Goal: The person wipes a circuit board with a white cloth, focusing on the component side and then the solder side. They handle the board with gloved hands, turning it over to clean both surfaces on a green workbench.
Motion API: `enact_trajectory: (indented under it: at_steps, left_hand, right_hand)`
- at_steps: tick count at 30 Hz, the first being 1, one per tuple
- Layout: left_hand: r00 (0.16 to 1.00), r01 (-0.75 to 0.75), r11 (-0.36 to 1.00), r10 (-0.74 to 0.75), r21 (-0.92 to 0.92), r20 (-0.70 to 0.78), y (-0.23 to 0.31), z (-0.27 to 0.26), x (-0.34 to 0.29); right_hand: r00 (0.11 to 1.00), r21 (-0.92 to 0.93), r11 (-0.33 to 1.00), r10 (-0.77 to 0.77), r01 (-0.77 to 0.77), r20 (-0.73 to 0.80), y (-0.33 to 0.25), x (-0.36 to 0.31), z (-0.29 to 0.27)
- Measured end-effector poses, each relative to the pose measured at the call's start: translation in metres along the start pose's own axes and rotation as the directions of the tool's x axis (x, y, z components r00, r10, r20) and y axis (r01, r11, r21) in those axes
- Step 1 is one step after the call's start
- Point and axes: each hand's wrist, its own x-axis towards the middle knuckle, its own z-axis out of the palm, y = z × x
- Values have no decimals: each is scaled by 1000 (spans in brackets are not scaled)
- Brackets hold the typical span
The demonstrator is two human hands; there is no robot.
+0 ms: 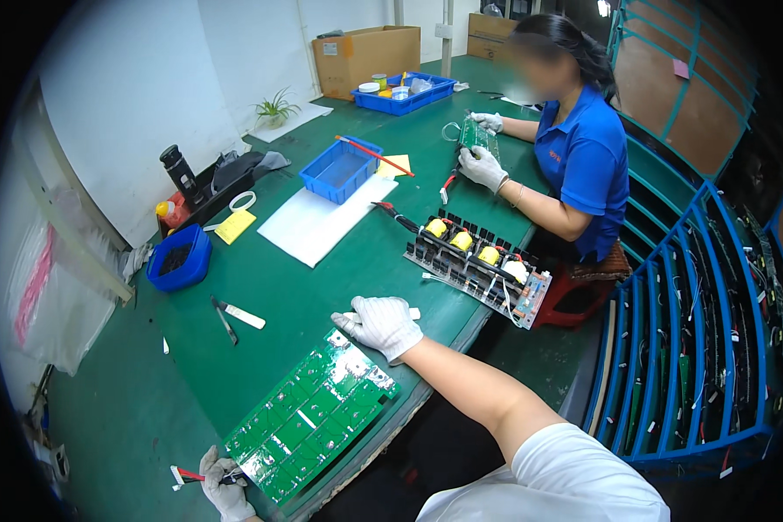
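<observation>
A long green circuit board (309,413) lies slanted in front of me, its upper face dotted with shiny solder. My left hand (224,489), in a whitish glove, is closed on its lower left end. Red and black wires with white plugs (183,476) stick out beside that hand. My gloved right hand (381,326) is at the board's far end, fingers curled together close to its corner. A white strip (415,313) shows past this hand; whether the fingers grip it is hidden.
A board with yellow coils (474,252) lies ahead right. A co-worker in blue (583,165) handles another green board (477,135). Blue bins (339,170), (180,259), a white foam sheet (313,230) and tweezers (224,322) lie on the green table. Blue racks (670,348) stand right.
</observation>
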Motion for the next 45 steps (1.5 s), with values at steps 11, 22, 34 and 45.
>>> enact_trajectory:
  at_steps: [11,22,34,45]
  left_hand:
    - [997,-8,996,16,94,-80,5,11,2]
    - [989,129,983,-119,-131,85,15,-1,4]
    - [983,176,968,-164,-178,83,18,6,7]
    - [984,170,973,-160,-156,79,21,11,5]
  right_hand:
    - [994,-39,995,94,-92,56,-14,10,-7]
    - [991,-148,989,42,-23,130,2,6,11]
    - [989,-216,976,32,0,145,17,11,19]
    - [984,-241,970,44,0,174,21,11,22]
